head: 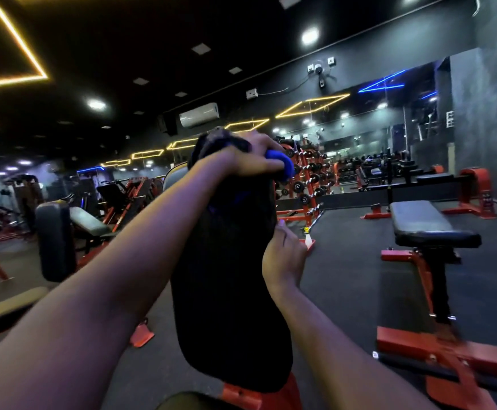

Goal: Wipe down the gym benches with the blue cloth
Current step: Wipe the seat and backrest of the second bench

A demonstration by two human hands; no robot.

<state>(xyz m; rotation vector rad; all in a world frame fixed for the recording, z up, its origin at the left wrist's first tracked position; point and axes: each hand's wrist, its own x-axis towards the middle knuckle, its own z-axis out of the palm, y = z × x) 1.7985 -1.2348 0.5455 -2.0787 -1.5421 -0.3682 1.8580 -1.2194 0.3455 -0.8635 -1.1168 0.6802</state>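
Being pressed onto the top of the upright black bench pad (232, 276), the blue cloth (280, 160) is being gripped in the curled fingers of the left hand (243, 161). The pad's right edge is being touched by the right hand (284, 257); its finger state cannot be told.

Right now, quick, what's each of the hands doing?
Left hand: grips the blue cloth at the top of the backrest pad.
Right hand: against the pad's side edge; a grip cannot be told.
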